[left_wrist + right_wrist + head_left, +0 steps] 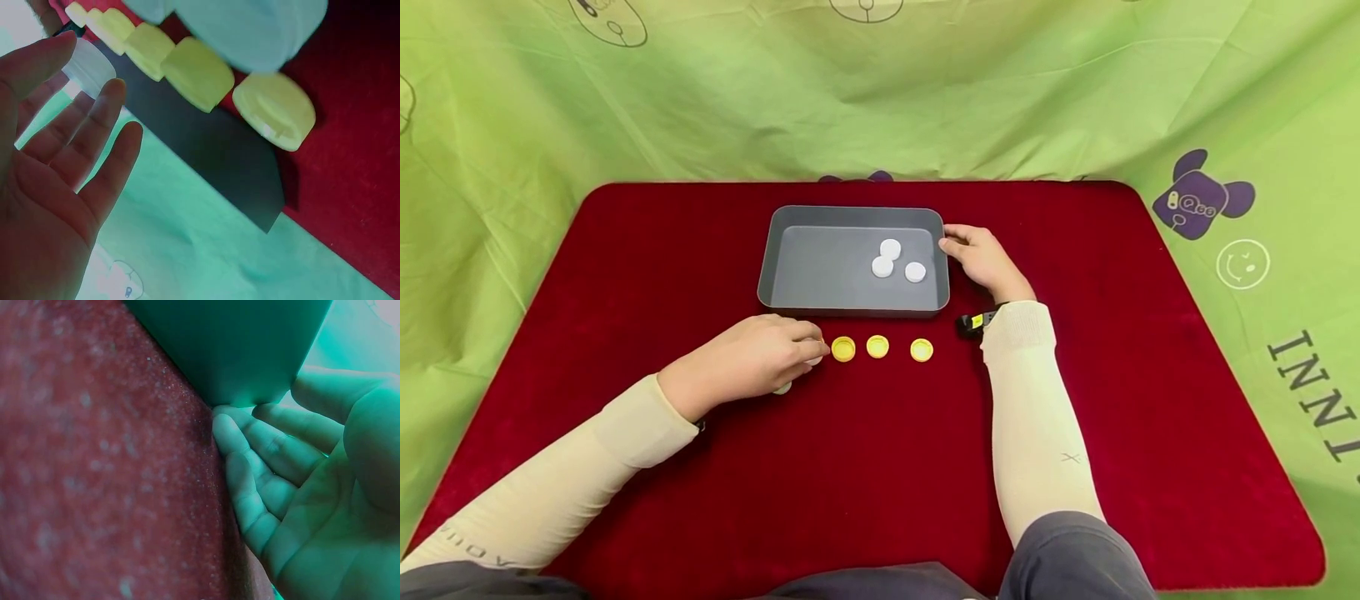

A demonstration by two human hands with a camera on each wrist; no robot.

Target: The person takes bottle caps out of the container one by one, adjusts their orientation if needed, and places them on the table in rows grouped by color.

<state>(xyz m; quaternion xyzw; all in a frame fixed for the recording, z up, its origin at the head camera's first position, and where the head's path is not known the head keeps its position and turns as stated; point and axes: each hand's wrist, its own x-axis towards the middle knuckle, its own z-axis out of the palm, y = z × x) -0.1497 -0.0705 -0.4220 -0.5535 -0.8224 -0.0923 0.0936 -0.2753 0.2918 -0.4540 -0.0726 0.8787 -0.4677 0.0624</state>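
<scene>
In the head view my left hand [752, 358] is in front of a grey tray [857, 313]. It pinches a white cap [91, 67], which the left wrist view shows between thumb and fingers. Beside it lies a row of yellow caps [843, 349], several of them visible in the left wrist view. Partly under the hand is a pale cap [782, 388]. My right hand [988, 260] grips the tray's right side, thumb at the rim and other fingers against the outer wall. Three white caps [915, 272] lie inside the tray.
A red cloth-covered table [880, 467] with rounded corners bears everything. Green printed fabric [1000, 100] hangs behind and beside it. Near the right wrist a black device [973, 324] with a yellow mark is visible.
</scene>
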